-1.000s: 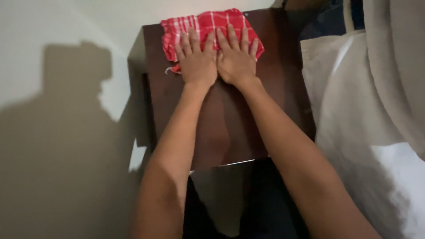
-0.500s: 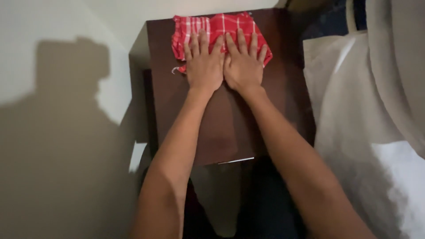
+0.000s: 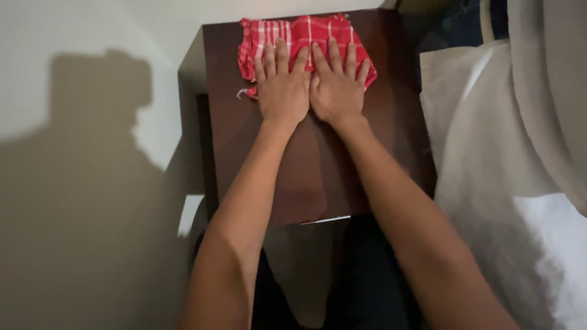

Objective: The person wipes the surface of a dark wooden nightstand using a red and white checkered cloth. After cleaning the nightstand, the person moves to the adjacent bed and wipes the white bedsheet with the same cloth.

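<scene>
A red-and-white checked cloth (image 3: 306, 30) lies folded at the far edge of a dark brown wooden table (image 3: 318, 177). My left hand (image 3: 280, 85) and my right hand (image 3: 337, 85) rest flat on the cloth, side by side and touching, fingers stretched out towards the far edge. Both palms cover the near half of the cloth; its far half and left corner show.
A bed or seat under white sheet (image 3: 501, 183) stands close on the right of the table. A pale wall (image 3: 79, 183) with my shadow fills the left. My dark-clothed legs (image 3: 361, 281) are below the table's near edge.
Both hands stay pressed flat on the cloth, and have slid slightly away from me along with the view shifting; the cloth looks a little flatter.
</scene>
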